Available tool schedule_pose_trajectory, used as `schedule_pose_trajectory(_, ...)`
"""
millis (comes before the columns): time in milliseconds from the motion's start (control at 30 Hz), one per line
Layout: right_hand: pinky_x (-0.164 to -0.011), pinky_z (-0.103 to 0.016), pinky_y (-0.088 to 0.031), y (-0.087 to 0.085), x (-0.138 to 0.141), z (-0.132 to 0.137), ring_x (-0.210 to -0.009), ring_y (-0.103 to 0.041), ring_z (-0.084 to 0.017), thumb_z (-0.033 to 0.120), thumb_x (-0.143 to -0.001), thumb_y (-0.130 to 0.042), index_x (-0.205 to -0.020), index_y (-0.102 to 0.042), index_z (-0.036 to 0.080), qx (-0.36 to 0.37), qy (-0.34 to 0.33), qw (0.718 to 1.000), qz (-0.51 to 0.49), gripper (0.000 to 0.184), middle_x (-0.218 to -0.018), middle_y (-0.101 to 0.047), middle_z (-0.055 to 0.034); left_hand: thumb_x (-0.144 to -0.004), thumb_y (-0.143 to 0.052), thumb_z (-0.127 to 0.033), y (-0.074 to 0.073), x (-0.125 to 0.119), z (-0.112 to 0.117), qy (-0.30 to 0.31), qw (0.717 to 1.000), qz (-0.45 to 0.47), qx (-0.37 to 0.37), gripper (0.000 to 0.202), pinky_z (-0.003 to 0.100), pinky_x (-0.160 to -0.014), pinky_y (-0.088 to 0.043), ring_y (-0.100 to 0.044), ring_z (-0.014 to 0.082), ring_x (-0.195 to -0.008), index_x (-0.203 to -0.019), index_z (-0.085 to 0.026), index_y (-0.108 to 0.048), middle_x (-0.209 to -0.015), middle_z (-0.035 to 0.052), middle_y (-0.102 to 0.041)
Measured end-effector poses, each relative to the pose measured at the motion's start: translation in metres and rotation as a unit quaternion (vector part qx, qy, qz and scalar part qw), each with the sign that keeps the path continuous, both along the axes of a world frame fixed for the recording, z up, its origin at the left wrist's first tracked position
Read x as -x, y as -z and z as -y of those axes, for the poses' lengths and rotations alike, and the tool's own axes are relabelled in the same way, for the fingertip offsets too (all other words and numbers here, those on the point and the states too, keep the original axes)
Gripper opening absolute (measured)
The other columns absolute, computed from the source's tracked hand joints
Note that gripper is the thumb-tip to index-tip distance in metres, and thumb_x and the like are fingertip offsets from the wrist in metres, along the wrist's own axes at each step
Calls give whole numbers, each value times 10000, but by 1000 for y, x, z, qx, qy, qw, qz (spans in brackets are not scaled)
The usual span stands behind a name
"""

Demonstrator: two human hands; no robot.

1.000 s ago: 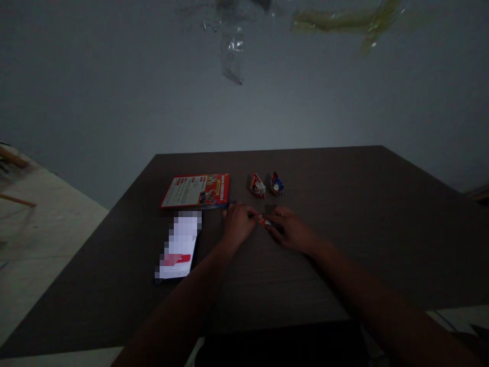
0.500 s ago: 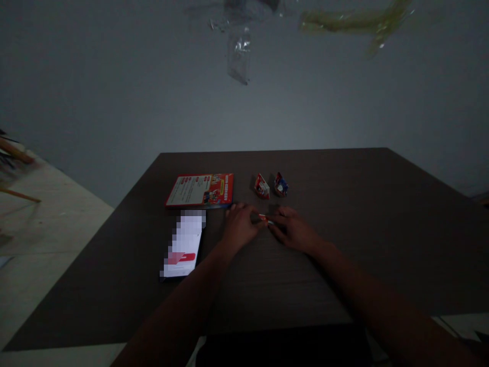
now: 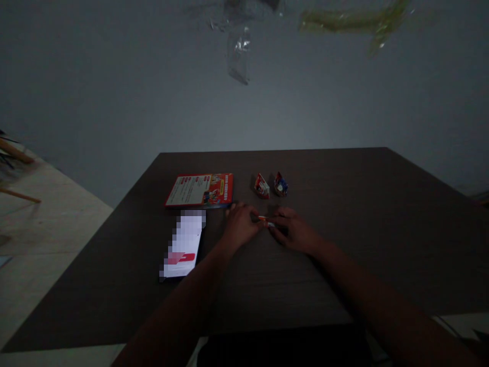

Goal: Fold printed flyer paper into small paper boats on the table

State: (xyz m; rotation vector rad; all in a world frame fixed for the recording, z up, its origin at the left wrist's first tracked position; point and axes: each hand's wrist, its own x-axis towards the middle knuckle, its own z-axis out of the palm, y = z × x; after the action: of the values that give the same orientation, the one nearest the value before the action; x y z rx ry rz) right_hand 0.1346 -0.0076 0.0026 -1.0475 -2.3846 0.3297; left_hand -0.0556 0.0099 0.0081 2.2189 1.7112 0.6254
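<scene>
Between both hands is a small folded piece of printed paper [image 3: 263, 219], red and white, mostly covered by the fingers. My left hand [image 3: 241, 223] pinches its left side, close to the front corner of the red book. My right hand [image 3: 292, 228] has its thumb and fingers closed on the right side. Both hands rest low over the table. Just beyond them stand a red and white folded paper piece [image 3: 262, 187] and a blue, white and red folded paper piece [image 3: 280, 185], a small gap apart.
A red and white printed book or flat box [image 3: 200, 190] lies left of the hands. In front of it is a phone [image 3: 183, 244] with its screen lit and partly pixelated. The dark wooden table [image 3: 362, 204] meets a grey wall [image 3: 305, 92] at its far edge.
The fingers have shifted slightly on the held paper, and more of its orange-red and white surface shows between them. The other things have stayed in place.
</scene>
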Motion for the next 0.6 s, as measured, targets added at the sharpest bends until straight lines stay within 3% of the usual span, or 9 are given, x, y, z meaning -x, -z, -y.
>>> schedule_pose_trajectory(167,-792,-369,-426,-2,0,0,-885,-521,-220,191,-830,-554,-1145,-634,194,3,-2,1000,-2,325,-916,-570,-89,-742,-690,-351,0,0,-1,-6,1000,0,-6,192,363,-823,-387,-534,247,-987,-881,-220,-660,-974,46,-632)
schedule_pose_trajectory(333,-782,-365,-428,-1,0,-1,-869,-521,-218,211,-840,-549,-1131,-639,196,3,-2,1000,-2,305,-899,-566,-84,-777,-660,-339,-3,1,1,30,999,-6,-13,110,337,-819,-388,-542,219,-950,-833,-254,-702,-911,29,-634)
schedule_pose_trajectory(600,-818,-385,-434,0,0,1,-913,-540,-230,214,-831,-549,-1112,-627,193,8,12,1000,-10,293,-956,-585,-95,-801,-618,-375,-11,-4,14,18,999,-26,-16,163,370,-827,-385,-536,247,-947,-872,-279,-728,-908,55,-636)
